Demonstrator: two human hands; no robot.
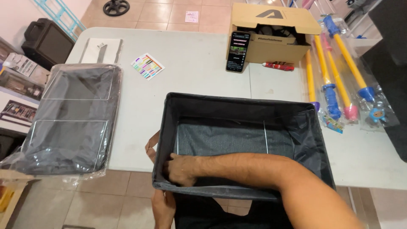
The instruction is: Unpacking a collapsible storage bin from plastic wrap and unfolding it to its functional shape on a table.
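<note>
Head view shows a dark fabric storage box (241,144) at the lower middle of the frame, standing open on the near edge of the white tabletop (190,72). The right hand (180,169) reaches across inside it, fingers curled and pressed into the lower left inner corner. The left hand (163,208) is below, outside that corner, fingers pinching the outer wall. The box looks light and soft, its walls sagging, so the stiffer rim and corners seem the best places to hold. At left lies a folded box in a clear bag (70,118). Toward the top stand a cardboard box (271,46) and a phone (238,51); at right, packaged toys (339,76).
</note>
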